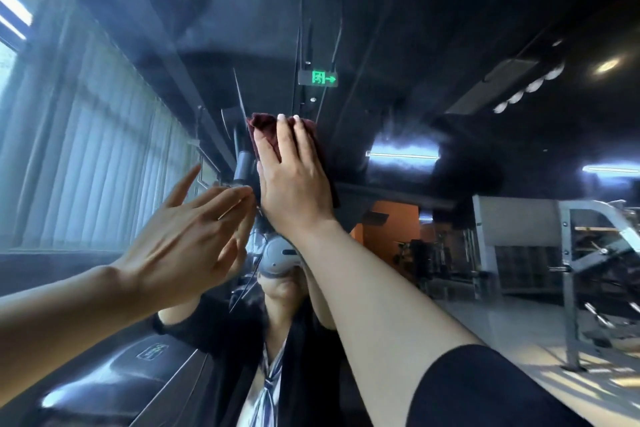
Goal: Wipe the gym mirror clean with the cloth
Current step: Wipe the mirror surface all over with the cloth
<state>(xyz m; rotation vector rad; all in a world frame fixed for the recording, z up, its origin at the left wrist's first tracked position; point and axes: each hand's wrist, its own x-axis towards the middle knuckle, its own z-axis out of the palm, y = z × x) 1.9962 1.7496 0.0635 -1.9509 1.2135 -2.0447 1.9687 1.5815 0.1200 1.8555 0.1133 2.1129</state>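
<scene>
Dark red cloth pressed flat on the mirror, long side running up and down, top edge just under the green exit sign. Right hand flat on cloth, fingers straight, pointing up. Left hand just left of cloth, fingers spread wide, holding nothing. Sign: running figure and arrow, no readable words. Smeary glass showing dark ceiling, window blinds, gym machines.

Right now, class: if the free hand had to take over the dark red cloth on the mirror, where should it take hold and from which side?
Probably the cloth's upper left corner, approached from the left. That part shows beyond the right hand pressing it flat on the mirror. The open left hand is already on that side.
</scene>
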